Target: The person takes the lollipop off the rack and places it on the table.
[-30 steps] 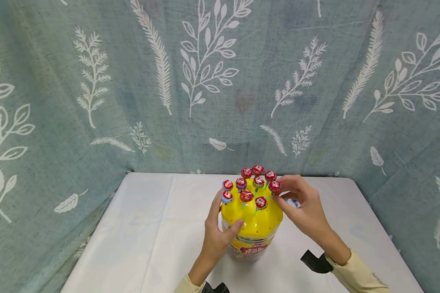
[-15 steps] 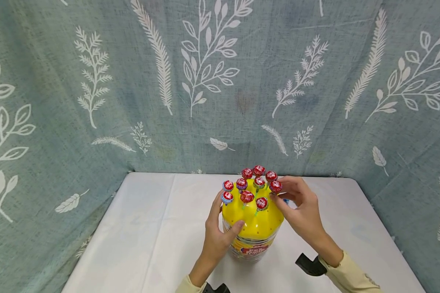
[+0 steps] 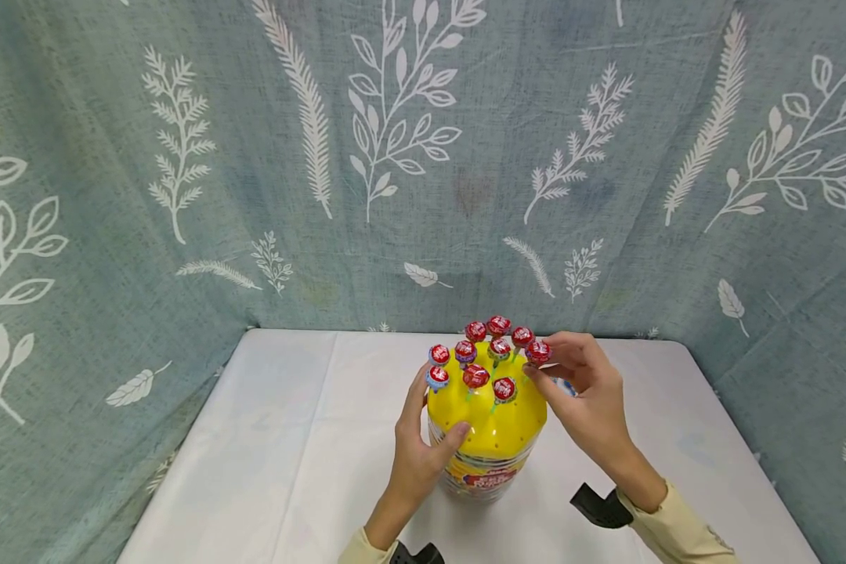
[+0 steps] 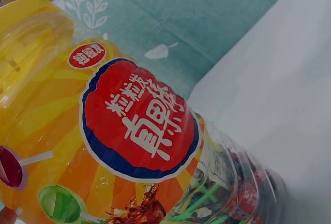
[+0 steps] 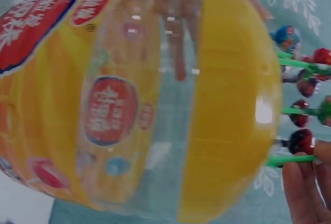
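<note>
Fingers parted from thumb above the white table, the left hand grips a big see-through jar standing upright there; wrapped sweets and green sticks lie in its bottom. Its yellow lid already bears nine lollipops, front holes unfilled. The right hand pinches a tenth lollipop by its stick; whether it's seated I can't quite tell.

Curtained-off booth, recording-station style: grey-green leaf-print cloth hangs behind and along both sides of a white counter, and both wrists carry black gear. Cloth hides the room beyond, so can't say if it's in a home, office or lab.
</note>
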